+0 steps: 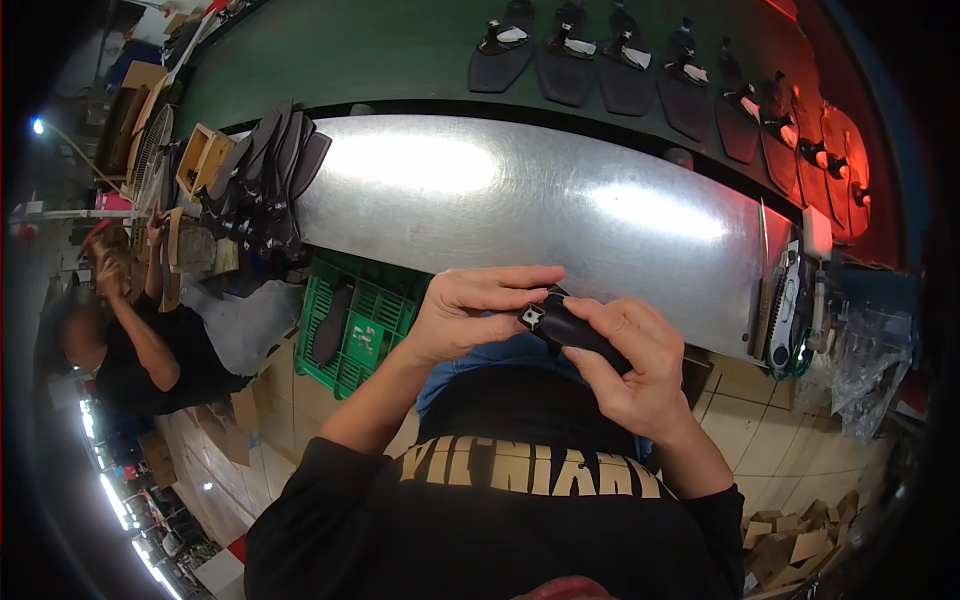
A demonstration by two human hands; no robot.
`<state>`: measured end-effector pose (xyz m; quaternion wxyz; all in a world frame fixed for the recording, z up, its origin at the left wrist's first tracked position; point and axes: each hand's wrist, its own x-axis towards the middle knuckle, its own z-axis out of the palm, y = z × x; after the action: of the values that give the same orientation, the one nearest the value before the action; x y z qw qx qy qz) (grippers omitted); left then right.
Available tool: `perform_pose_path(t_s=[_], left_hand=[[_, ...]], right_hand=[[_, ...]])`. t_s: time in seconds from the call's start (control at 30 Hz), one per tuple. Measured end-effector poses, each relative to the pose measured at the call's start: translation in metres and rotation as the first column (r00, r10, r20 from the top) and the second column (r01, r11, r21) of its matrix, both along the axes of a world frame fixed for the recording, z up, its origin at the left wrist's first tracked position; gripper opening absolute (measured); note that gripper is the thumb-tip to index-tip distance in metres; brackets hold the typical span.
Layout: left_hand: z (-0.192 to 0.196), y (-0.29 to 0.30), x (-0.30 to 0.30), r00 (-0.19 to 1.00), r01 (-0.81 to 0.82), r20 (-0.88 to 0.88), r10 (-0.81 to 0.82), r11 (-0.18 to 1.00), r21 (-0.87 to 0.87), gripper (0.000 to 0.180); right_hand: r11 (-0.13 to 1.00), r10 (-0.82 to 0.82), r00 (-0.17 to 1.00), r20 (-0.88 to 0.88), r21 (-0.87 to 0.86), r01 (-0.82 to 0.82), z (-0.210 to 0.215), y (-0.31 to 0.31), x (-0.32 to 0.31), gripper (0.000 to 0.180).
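Near left hand (pixel 475 312), green crate (pixel 388 306) containing dark sole (pixel 332 326).

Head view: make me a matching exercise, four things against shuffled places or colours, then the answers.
1. Dark piece with shiny ornament
2. Crate
3. Utility knife
4. Pile of dark flat pieces

A. At the metal bench's right end
B. Green
C. At the metal bench's left end
D. In the right hand

Pairs: 1-D, 2-B, 3-A, 4-C

A shiny metal table (pixel 540 190) borders a green surface (pixel 350 55) (lit red at right) above pale floor tiles (pixel 735 425).
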<state>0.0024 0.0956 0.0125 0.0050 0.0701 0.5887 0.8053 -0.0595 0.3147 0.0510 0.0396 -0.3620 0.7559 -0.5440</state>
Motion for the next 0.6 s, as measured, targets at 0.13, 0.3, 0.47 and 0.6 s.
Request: perform_pose_path(t_s=[0.13, 0.3, 0.47, 0.6], left_hand=[[0.005, 0.001, -0.001, 1.0, 0.018, 0.005, -0.018, 1.0, -0.026, 0.044], [0.009, 0.002, -0.001, 0.999, 0.038, 0.005, -0.037, 0.994, -0.107, 0.044], [0.01, 0.007, -0.001, 0.999, 0.031, -0.006, -0.032, 0.992, -0.122, 0.043], [0.011, 0.014, 0.003, 0.978, -0.02, 0.204, 0.038, 0.996, -0.089, 0.041]], right_hand=[[0.999, -0.01, 0.999, -0.037, 0.049, 0.012, 0.002, 0.001, 0.001, 0.041], [0.996, -0.003, 0.998, -0.062, 0.092, 0.009, 0.0, 0.003, 0.002, 0.04], [0.993, 0.006, 0.998, -0.063, 0.115, 0.002, -0.002, 0.001, 0.002, 0.042], [0.994, -0.013, 0.991, 0.136, 0.107, -0.002, -0.008, 0.001, 0.001, 0.041]])
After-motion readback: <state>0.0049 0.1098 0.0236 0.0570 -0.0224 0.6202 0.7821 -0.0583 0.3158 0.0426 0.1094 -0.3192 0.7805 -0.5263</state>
